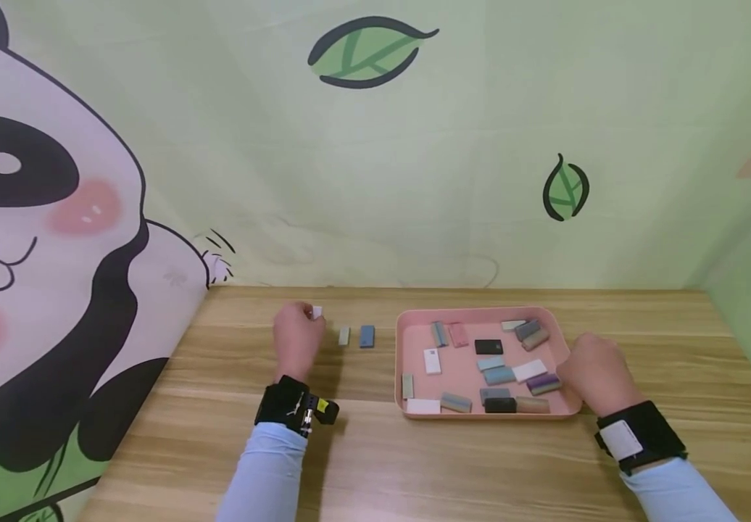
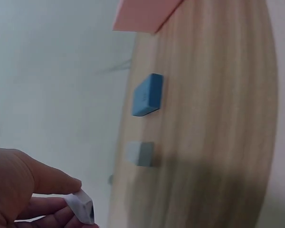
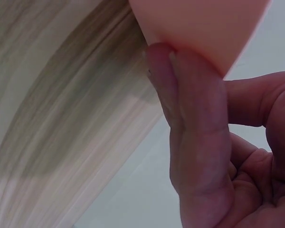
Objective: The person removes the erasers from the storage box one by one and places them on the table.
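My left hand (image 1: pixel 306 320) hovers over the table to the left of the tray and pinches a small white block (image 1: pixel 316 312) between thumb and fingers; the left wrist view shows that hand (image 2: pixel 61 202) and block (image 2: pixel 83 207) up close. Just right of it a grey block (image 1: pixel 344 336) (image 2: pixel 140 153) and a blue block (image 1: pixel 367 336) (image 2: pixel 147 95) stand on the wood. My right hand (image 1: pixel 581 366) (image 3: pixel 213 80) holds the pink tray (image 1: pixel 415 319) (image 3: pixel 204 23) at its right front corner, fingers curled against the outer wall. Several coloured blocks lie in the tray.
The wooden table (image 1: pixel 415 464) runs to a green printed backdrop (image 1: pixel 415 181) behind and on both sides, with a panda picture on the left. Bare wood lies in front of the tray and between the tray and the left wall.
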The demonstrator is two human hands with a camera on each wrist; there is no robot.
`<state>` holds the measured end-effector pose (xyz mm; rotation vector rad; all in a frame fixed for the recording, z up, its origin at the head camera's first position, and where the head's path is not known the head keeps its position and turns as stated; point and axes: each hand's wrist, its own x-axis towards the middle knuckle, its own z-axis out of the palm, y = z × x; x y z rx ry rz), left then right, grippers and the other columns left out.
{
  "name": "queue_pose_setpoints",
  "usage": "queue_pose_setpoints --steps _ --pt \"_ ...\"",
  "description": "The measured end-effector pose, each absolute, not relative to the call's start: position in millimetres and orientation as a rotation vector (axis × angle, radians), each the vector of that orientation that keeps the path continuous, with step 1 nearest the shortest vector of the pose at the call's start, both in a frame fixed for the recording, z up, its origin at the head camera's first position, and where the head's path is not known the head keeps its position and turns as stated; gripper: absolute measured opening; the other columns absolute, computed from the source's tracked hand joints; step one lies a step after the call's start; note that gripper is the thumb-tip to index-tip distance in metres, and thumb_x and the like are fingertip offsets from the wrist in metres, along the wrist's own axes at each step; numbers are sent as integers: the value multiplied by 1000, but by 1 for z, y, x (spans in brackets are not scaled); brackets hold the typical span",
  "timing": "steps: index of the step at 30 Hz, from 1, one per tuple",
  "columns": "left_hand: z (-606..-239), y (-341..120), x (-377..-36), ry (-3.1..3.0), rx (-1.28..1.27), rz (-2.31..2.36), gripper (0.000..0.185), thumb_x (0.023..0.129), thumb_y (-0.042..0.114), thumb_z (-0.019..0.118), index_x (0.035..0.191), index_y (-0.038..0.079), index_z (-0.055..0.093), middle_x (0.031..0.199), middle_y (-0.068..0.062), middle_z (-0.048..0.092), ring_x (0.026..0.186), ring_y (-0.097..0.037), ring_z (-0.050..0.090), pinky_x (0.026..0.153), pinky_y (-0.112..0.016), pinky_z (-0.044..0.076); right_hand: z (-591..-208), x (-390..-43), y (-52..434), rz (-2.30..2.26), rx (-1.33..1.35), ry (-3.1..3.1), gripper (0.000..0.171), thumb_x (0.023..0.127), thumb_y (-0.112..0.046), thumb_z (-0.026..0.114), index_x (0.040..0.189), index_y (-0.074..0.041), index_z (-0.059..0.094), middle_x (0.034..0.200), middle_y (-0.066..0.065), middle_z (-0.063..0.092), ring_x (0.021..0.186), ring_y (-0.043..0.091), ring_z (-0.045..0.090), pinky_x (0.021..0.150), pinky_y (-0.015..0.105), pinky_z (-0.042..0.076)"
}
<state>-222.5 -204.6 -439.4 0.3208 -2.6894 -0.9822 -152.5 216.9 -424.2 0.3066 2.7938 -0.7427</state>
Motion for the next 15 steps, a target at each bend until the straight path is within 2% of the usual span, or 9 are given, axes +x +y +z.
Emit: queue_pose_setpoints --steps 5,15 --pt "-446 -198 -223 -2745 358 -949 11 79 9 62 83 1 67 76 -11 65 61 -20 55 50 -27 42 -424 -152 217 -735 303 2794 16 81 -6 54 82 8 60 64 11 48 57 23 51 47 28 37" --pt "-453 -192 -224 -2812 388 -844 10 78 10 64 75 1 64 75 -10 62 66 -22 55 53 -28 41 -425 -154 218 -717 318 2780 14 81 -7 54 78 6 60 63 10 48 56 22 51 46 27 37"
